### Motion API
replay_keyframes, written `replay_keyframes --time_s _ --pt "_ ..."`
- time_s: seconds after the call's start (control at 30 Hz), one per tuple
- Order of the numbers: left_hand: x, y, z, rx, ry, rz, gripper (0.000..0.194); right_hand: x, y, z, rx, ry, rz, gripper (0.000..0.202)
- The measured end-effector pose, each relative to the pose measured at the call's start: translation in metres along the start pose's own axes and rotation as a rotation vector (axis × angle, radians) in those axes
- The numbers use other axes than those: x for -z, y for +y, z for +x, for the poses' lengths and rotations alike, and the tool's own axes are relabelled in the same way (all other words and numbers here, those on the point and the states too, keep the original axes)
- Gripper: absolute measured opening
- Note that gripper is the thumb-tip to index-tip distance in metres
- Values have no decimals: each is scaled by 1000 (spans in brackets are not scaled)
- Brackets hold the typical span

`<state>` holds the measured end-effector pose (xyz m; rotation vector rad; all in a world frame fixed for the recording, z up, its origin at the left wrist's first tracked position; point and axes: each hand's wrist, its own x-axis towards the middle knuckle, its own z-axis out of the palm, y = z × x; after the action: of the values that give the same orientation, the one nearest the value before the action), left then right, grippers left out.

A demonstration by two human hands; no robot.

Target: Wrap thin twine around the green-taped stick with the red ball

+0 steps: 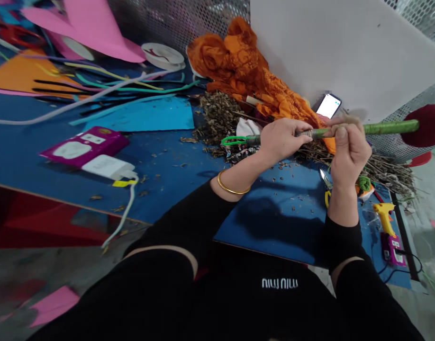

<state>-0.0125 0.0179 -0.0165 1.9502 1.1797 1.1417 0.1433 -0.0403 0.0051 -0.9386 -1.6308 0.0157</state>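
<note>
Blue worktable (pixel 171 189), cluttered. Above it: one green-wrapped rod (pixel 390 128). Your left hand (pixel 281 137) is clasping near one end; your right hand (pixel 350 149) is pinching mid-length; level support should be keeping wraps snug.

Through my camera I see big pink paper (pixel 93 28), a white plug (pixel 105 166), and a lit phone (pixel 329 105) beside orange cloth (pixel 246 66).

I have room over the worktop (pixel 171 184) between left forearm (pixel 252 166) and scissors (pixel 324 179); beyond, stalk (pixel 388 127) and cloth (pixel 246 71) block me.
</note>
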Motion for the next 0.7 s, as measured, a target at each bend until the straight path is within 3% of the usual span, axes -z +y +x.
replay_keyframes --time_s 0.2,0.37,0.53,0.7 --pt "-2 1 -3 8 6 186 27 15 17 9 -123 -95 -117 48" --pt "-3 -1 -4 -3 10 196 26 9 24 10 -7 -109 55 42" --pt "-5 1 -6 -37 26 204 23 8 30 10 -149 -208 -103 33" --pt "-6 6 -11 -89 47 226 26 5 42 10 -87 -213 -93 37"
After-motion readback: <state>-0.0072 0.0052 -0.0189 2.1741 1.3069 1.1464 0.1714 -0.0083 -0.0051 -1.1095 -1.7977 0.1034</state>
